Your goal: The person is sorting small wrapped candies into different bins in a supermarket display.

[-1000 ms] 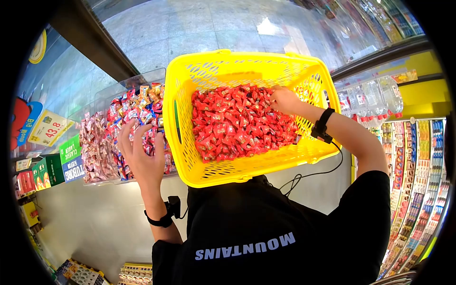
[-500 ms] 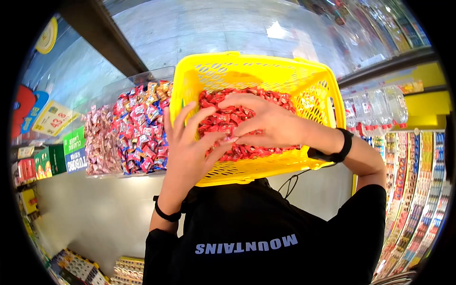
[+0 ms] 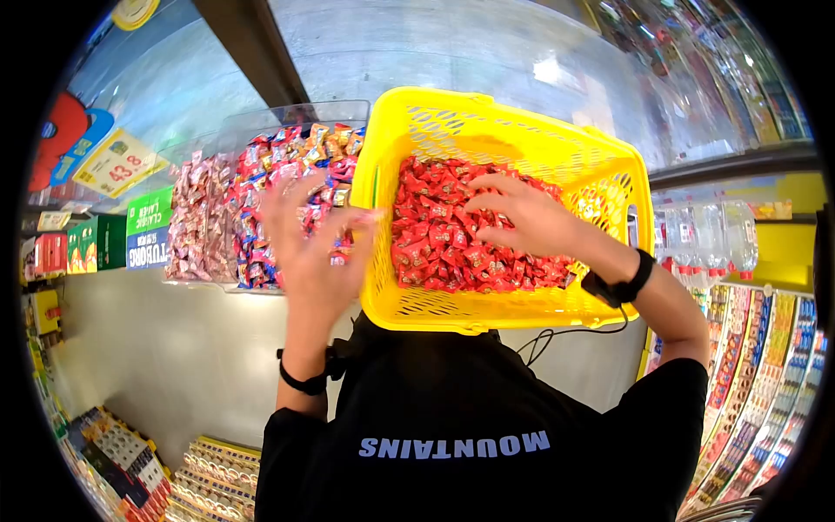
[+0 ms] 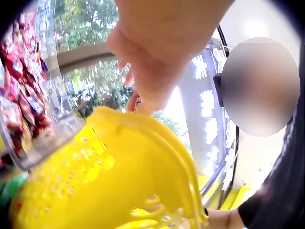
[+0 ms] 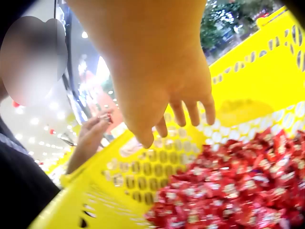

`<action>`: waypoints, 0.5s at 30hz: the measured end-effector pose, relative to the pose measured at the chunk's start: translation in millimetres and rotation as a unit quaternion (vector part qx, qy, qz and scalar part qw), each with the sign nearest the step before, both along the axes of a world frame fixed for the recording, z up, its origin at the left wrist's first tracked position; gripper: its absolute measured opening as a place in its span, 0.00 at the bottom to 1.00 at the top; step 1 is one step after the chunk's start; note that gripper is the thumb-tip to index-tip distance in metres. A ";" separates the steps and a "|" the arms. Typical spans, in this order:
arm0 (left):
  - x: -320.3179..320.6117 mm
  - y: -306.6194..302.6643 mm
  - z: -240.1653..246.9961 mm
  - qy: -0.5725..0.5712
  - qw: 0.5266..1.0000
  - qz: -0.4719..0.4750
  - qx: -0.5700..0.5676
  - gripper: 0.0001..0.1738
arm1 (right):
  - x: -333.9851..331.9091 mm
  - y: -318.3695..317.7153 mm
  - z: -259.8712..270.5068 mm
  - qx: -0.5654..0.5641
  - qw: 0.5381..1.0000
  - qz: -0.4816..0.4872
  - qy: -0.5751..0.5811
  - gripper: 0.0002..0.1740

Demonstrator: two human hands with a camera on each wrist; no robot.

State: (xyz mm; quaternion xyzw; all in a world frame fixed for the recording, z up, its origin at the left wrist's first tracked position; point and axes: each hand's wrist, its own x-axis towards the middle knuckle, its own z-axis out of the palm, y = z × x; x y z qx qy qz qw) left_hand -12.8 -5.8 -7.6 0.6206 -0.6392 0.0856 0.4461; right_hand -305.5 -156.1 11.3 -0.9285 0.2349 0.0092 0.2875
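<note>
A yellow shopping basket [image 3: 504,311] holds a heap of red-wrapped candies [image 3: 452,230]. Over that heap hovers my right hand [image 3: 535,217], its fingers loosely bent and apart, with nothing between them. My left hand [image 3: 313,252], blurred, is beyond the basket's left rim, in front of the mixed candies [image 3: 252,217]. Seen from the right wrist, the left hand's thumb and fingertips pinch one small red-and-white wrapped candy [image 5: 108,117]. In the left wrist view the back of the left hand [image 4: 157,57] hides most of its fingers.
Left of the basket is a clear bin with mixed candies, beside pink-wrapped ones [image 3: 198,217]. Farther left are green beer boxes [image 3: 100,244] and a price sign [image 3: 120,165]. Clear bottles [image 3: 704,235] and stocked shelves [image 3: 757,374] line the right.
My hands met over the basket half a second ago, fingertips together. Since then my left hand has moved left, past the rim, with the candy; my right hand stays above the red heap.
</note>
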 end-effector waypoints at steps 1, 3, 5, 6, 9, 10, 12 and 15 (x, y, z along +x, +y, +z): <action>11.7 0.3 -2.8 -0.029 0.999 0.045 0.004 0.10 | -20.9 -15.7 -28.8 -0.050 0.998 0.001 0.027 0.22; 30.4 2.8 -14.3 -0.053 0.993 0.092 0.057 0.11 | -44.8 -39.7 -48.3 -0.045 0.986 -0.044 0.154 0.20; 51.6 4.7 -42.1 -0.082 0.984 0.125 0.098 0.11 | -71.4 -60.0 -82.8 -0.066 0.971 -0.090 0.210 0.19; 62.6 7.0 -54.7 -0.100 0.978 0.127 0.134 0.12 | -80.3 -65.0 -92.9 -0.065 0.968 -0.105 0.218 0.19; 66.1 8.3 -61.2 -0.071 0.980 0.131 0.135 0.12 | -94.7 -68.8 -108.4 -0.076 0.963 -0.142 0.215 0.18; 66.5 9.8 -60.3 -0.059 0.979 0.131 0.147 0.13 | -96.2 -64.8 -111.1 -0.089 0.965 -0.152 0.196 0.18; 65.7 9.1 -59.8 -0.045 0.981 0.128 0.136 0.14 | -96.2 -60.8 -118.6 -0.111 0.964 -0.170 0.171 0.17; 60.3 7.0 -55.7 -0.046 0.984 0.116 0.126 0.15 | -86.8 -57.2 -128.5 -0.132 0.959 -0.188 0.167 0.15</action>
